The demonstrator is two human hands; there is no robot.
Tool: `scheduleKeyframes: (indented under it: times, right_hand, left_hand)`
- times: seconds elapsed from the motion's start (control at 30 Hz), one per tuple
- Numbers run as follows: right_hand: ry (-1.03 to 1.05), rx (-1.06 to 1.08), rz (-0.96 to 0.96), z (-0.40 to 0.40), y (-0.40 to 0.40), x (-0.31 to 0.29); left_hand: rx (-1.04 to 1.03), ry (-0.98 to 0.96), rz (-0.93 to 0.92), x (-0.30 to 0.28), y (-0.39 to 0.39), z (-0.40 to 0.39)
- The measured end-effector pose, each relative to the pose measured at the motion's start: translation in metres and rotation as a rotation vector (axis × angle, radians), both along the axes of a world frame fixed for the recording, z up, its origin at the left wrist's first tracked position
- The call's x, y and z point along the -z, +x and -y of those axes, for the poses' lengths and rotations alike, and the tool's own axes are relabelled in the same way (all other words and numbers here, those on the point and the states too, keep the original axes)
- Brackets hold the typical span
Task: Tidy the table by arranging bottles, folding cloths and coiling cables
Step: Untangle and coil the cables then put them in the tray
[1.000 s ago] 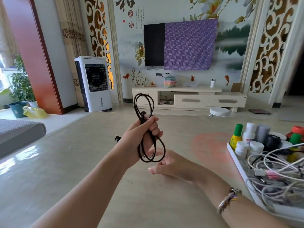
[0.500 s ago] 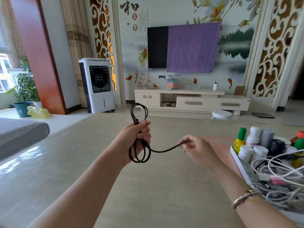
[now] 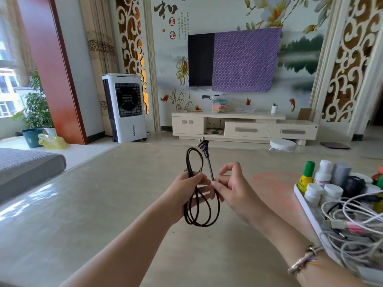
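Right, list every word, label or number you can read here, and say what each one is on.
"和": large black brush character on the wall mural.
"富": red seal under it.
"貴": red seal lower down.
Small columns of black writing beside the seals: too small to read.
Labels on the bottles in the tray: blurred, unreadable.
Cooler, black cable: no text that can be read.

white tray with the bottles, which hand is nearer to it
Right. The right hand pinches the black cable nearer the white tray; the left hand holds the coil farther left.
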State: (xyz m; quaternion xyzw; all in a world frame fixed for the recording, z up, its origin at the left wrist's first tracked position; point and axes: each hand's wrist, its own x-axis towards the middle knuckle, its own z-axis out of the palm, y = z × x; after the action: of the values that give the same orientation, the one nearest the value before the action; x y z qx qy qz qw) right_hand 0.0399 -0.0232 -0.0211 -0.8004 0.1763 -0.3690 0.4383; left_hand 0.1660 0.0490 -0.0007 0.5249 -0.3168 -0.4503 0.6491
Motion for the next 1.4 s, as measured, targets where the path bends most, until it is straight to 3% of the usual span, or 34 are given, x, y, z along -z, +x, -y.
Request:
scheduleKeyframes:
  times: [0.17, 0.4, 0.73, 0.93, 1.13, 1.4]
  right_hand:
    - [0.001, 0.086, -0.005, -0.004, 0.003, 0.001]
    - [-0.124, 0.118, -0.013, -0.010, 0.003, 0.002]
    - [-0.209, 0.339, 0.070, -0.004, -0.012, -0.008]
    - [0.104, 0.228, 0.243, 0.008, -0.011, -0.014]
    - [0.290, 0.174, 0.386, 0.013, -0.014, -0.021]
    - [0.328, 0.155, 0.313, 0.017, -0.011, -0.016]
  left_hand:
    - [0.043, -0.083, -0.002, 0.004, -0.003, 0.000]
    - [0.065, -0.132, 0.161, 0.006, -0.004, -0.002]
    - [0.169, -0.162, 0.050, 0.004, 0.000, -0.003]
    - [0.244, -0.146, 0.205, 0.006, -0.003, -0.004]
    - [0.251, -0.097, 0.335, 0.007, -0.006, -0.002]
    - [0.235, -0.074, 0.398, 0.008, -0.003, -0.005]
